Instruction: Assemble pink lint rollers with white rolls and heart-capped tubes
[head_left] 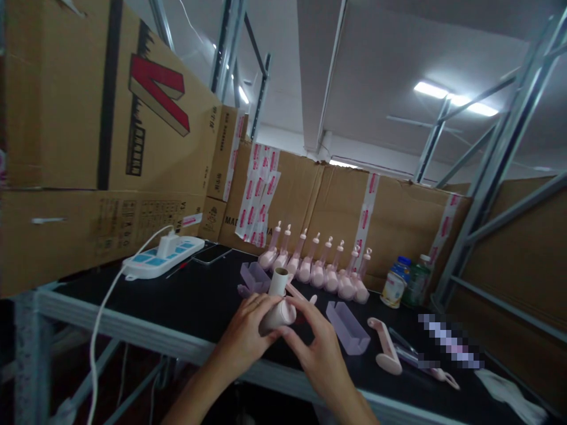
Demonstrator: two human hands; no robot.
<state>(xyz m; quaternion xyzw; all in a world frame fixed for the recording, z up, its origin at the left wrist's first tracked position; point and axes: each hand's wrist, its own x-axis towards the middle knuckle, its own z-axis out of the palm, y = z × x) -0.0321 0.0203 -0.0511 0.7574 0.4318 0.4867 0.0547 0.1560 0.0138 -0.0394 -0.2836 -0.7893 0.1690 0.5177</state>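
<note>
My left hand (245, 336) and my right hand (316, 348) meet over the front of a black table (186, 301). Together they grip a pale pink cylindrical part (279, 311) with an open round tube end pointing up. A thin pink stem sticks out to the right of it, near my right fingers. Behind the hands stands a row of several pink assembled pieces (316, 265) with small white tips, lined up against the cardboard wall.
Two translucent lilac trays (348, 327) (254, 276) lie on the table. A loose pink L-shaped piece (386, 348) lies right of them. A white power strip (162, 258) with cable sits far left, beside a phone (212, 254). Two bottles (405, 282) stand at the back right. Cardboard boxes wall the table.
</note>
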